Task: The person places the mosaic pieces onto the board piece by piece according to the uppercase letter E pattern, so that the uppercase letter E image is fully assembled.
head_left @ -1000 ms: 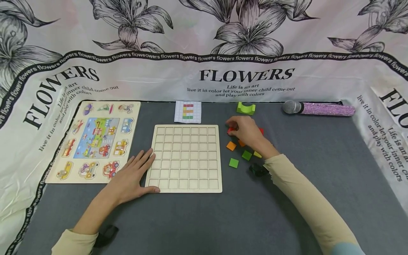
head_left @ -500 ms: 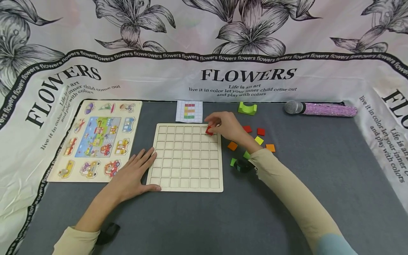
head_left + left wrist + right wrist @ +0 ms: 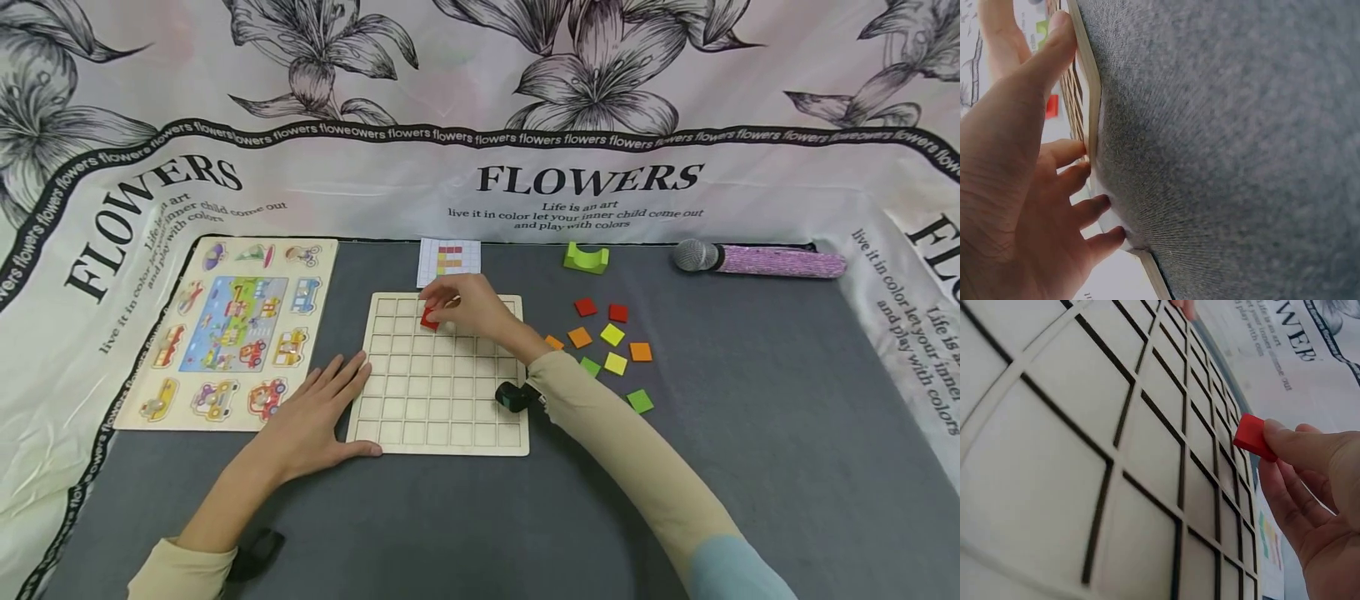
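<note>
My right hand (image 3: 472,306) pinches a red square tile (image 3: 428,320) between thumb and fingers, over the upper left part of the wooden grid board (image 3: 438,409). In the right wrist view the red tile looks held just above the cells, tilted. Spread out at the board's left side, my left hand (image 3: 309,423) touches the edge with its fingertips and lays its thumb at the lower left corner. Right of the board lie loose tiles: red (image 3: 586,307), orange (image 3: 580,337), yellow (image 3: 612,334) and green (image 3: 640,401).
A pattern card (image 3: 450,259) with coloured squares lies behind the board. At the left is a vehicle picture puzzle (image 3: 233,325). A green curved block (image 3: 587,258) and a glittery pink microphone (image 3: 780,261) lie at the back right on the grey cloth (image 3: 750,433).
My right hand has moved left from the loose tiles to the board's upper left, carrying a red tile. The left hand stays at the board's edge.
</note>
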A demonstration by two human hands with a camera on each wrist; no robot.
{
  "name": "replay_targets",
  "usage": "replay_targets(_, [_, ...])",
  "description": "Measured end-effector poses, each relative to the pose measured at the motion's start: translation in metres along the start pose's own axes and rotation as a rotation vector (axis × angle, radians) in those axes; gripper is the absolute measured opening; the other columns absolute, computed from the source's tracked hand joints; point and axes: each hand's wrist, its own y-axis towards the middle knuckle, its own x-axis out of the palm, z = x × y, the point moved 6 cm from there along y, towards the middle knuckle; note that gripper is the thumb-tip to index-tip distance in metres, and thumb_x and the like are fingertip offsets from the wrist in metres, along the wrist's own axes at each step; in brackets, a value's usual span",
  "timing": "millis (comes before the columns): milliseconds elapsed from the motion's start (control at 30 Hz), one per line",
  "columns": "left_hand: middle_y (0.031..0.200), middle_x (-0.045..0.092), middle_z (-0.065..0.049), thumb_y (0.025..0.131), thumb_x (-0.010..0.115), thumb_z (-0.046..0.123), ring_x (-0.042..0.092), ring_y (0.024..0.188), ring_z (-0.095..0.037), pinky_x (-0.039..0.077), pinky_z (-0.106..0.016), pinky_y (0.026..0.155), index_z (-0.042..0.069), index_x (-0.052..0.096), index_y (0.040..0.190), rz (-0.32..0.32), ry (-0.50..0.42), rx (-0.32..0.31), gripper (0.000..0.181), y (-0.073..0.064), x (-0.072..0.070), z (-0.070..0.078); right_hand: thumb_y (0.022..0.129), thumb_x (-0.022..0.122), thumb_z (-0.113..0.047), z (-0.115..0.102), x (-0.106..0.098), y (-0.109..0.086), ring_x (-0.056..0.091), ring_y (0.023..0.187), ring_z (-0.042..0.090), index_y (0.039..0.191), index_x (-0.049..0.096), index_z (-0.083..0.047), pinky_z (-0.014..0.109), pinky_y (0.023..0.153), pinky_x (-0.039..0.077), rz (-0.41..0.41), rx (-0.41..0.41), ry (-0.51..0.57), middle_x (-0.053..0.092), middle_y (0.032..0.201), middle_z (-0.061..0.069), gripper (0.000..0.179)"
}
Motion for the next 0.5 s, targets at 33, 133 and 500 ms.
replay_targets(33, [0.162,0.020,-0.012,0.078,0.066,0.070,0.019,0.147,-0.040,0.017,-0.056,0.117,0.005,0.027,0.155,0.000,-0.001,-0.001,0.109,0.000,0.000,0.000,0.085,0.076,-0.003,-0.001,0.002,0.001,0.066,0.088,0.016,0.111,0.071,-0.001,0.023,0.081,0.054,-0.001,-0.007,-0.002,0.071,0.093,0.006,0.027])
replay_targets(133, [0.162,0.020,-0.012,0.077,0.066,0.070,0.019,0.146,-0.040,0.018,-0.056,0.117,0.005,0.027,0.155,0.002,-0.003,-0.004,0.109,0.000,0.000,0.000,0.085,0.076,-0.003,-0.003,0.008,0.003,0.065,0.088,0.016,0.111,0.071,0.000,0.023,0.081,0.053,-0.012,-0.017,-0.010,0.070,0.094,0.006,0.026])
replay_targets(500, [0.162,0.020,-0.012,0.077,0.067,0.070,0.019,0.147,-0.039,0.017,-0.055,0.118,0.005,0.027,0.155,0.002,0.003,-0.009,0.109,0.001,0.001,-0.001,0.087,0.073,-0.004,-0.008,0.022,0.007,0.064,0.088,0.015,0.107,0.071,-0.002,0.020,0.078,0.051,-0.045,0.000,-0.143,0.071,0.095,0.006,0.020])
